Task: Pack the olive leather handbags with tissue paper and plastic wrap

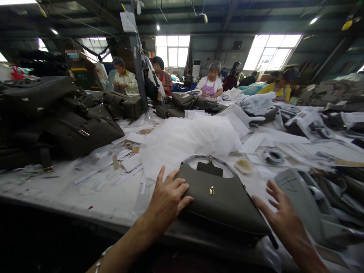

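Observation:
A dark olive-grey handbag (218,201) lies at the table's front edge, with a gold clasp (212,190) on its front. Its curved handle (229,165) looks wrapped in thin plastic, and a short flap tab (209,169) stands at the top opening. My left hand (170,198) rests on the bag's left side, fingers spread and thumb on the front panel. At the bag's right side is my right hand (280,206), fingers apart, its index fingertip at the bag's edge. Neither hand is closed around anything.
White paper sheets (196,132) spread behind the bag. A small tub (243,165) of yellowish stuff and a tape roll (273,156) sit to the right, near a grey plastic device (301,197). Dark bags (65,121) pile up at left. Several people work across the table.

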{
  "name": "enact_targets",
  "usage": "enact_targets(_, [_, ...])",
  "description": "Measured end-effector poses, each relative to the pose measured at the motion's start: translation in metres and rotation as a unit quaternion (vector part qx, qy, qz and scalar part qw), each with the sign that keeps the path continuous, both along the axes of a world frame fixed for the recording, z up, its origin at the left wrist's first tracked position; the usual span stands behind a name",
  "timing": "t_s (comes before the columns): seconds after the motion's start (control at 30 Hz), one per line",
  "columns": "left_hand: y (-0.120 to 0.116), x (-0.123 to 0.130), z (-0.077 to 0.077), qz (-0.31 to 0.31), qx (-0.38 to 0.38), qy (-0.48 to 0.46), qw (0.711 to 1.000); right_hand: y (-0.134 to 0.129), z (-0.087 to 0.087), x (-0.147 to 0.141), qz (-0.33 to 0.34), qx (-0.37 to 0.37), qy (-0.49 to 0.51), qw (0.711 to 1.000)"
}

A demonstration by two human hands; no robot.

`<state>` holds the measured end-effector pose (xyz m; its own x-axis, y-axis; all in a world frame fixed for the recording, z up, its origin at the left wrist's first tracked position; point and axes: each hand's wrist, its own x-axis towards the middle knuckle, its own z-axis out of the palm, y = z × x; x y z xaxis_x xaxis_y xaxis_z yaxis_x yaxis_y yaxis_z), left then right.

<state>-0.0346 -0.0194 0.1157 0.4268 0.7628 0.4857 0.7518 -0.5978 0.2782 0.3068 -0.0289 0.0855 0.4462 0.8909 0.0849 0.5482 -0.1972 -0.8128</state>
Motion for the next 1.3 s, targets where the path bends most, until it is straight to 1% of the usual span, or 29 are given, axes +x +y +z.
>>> enact_targets(0.03, [0.001, 0.003, 0.005, -0.021, 0.011, 0.020, 1.000, -0.003, 0.010, -0.004, 0.028, 0.026, -0.041, 0.998])
enact_targets(0.07, [0.001, 0.007, 0.009, -0.050, 0.015, 0.043, 0.998, -0.007, 0.021, -0.011, 0.075, 0.049, -0.077, 0.993])
enact_targets(0.1, [0.001, 0.011, 0.012, -0.080, 0.011, 0.071, 0.994, -0.009, 0.032, -0.020, 0.139, 0.068, -0.112, 0.982])
enact_targets(0.13, [0.002, 0.016, 0.014, -0.105, -0.002, 0.102, 0.989, -0.011, 0.042, -0.030, 0.212, 0.082, -0.150, 0.962])
enact_targets(0.17, [0.003, 0.021, 0.013, -0.120, -0.019, 0.136, 0.983, -0.011, 0.048, -0.042, 0.282, 0.082, -0.190, 0.937])
enact_targets(0.2, [0.004, 0.026, 0.011, -0.124, -0.037, 0.167, 0.978, -0.010, 0.052, -0.054, 0.340, 0.065, -0.230, 0.909])
enact_targets(0.23, [0.006, 0.030, 0.007, -0.121, -0.055, 0.195, 0.972, -0.007, 0.052, -0.065, 0.381, 0.032, -0.266, 0.885])
enact_targets(0.3, [0.010, 0.036, -0.002, -0.107, -0.084, 0.234, 0.963, 0.000, 0.046, -0.082, 0.421, -0.063, -0.314, 0.849])
enact_targets(0.37, [0.012, 0.039, -0.011, -0.097, -0.100, 0.251, 0.958, 0.006, 0.039, -0.090, 0.436, -0.140, -0.328, 0.826])
enact_targets(0.43, [0.012, 0.041, -0.021, -0.095, -0.101, 0.259, 0.956, 0.009, 0.038, -0.090, 0.456, -0.181, -0.324, 0.809])
enact_targets(0.53, [0.006, 0.042, -0.038, -0.090, -0.060, 0.275, 0.955, 0.008, 0.048, -0.083, 0.495, -0.201, -0.314, 0.785])
enact_targets(0.6, [0.001, 0.042, -0.051, -0.081, 0.005, 0.285, 0.955, 0.008, 0.052, -0.078, 0.512, -0.187, -0.318, 0.775])
enact_targets(0.63, [-0.001, 0.042, -0.058, -0.077, 0.047, 0.284, 0.955, 0.008, 0.052, -0.076, 0.518, -0.169, -0.325, 0.773])
enact_targets(0.7, [-0.004, 0.042, -0.070, -0.067, 0.134, 0.269, 0.951, 0.010, 0.042, -0.073, 0.525, -0.110, -0.351, 0.768])
enact_targets(0.77, [-0.006, 0.042, -0.079, -0.054, 0.209, 0.240, 0.946, 0.010, 0.023, -0.070, 0.519, -0.024, -0.400, 0.755])
enact_targets(0.83, [-0.004, 0.040, -0.082, -0.046, 0.260, 0.206, 0.942, 0.010, -0.001, -0.067, 0.487, 0.084, -0.467, 0.733])
enact_targets(0.9, [-0.001, 0.036, -0.080, -0.058, 0.288, 0.184, 0.938, 0.008, -0.022, -0.064, 0.437, 0.193, -0.522, 0.707])
enact_targets(0.97, [0.004, 0.029, -0.076, -0.069, 0.298, 0.171, 0.936, 0.008, -0.036, -0.060, 0.396, 0.266, -0.549, 0.686])
enact_targets(1.03, [0.009, 0.018, -0.072, -0.053, 0.302, 0.147, 0.940, 0.009, -0.043, -0.056, 0.376, 0.293, -0.553, 0.683])
enact_targets(1.1, [0.012, 0.006, -0.072, -0.036, 0.301, 0.142, 0.942, 0.010, -0.045, -0.054, 0.378, 0.297, -0.543, 0.688])
enact_targets(1.2, [0.009, -0.010, -0.077, -0.048, 0.306, 0.195, 0.931, 0.012, -0.048, -0.052, 0.397, 0.285, -0.518, 0.702])
enact_targets(1.3, [0.002, -0.017, -0.085, -0.053, 0.316, 0.237, 0.917, 0.014, -0.053, -0.054, 0.403, 0.288, -0.505, 0.707])
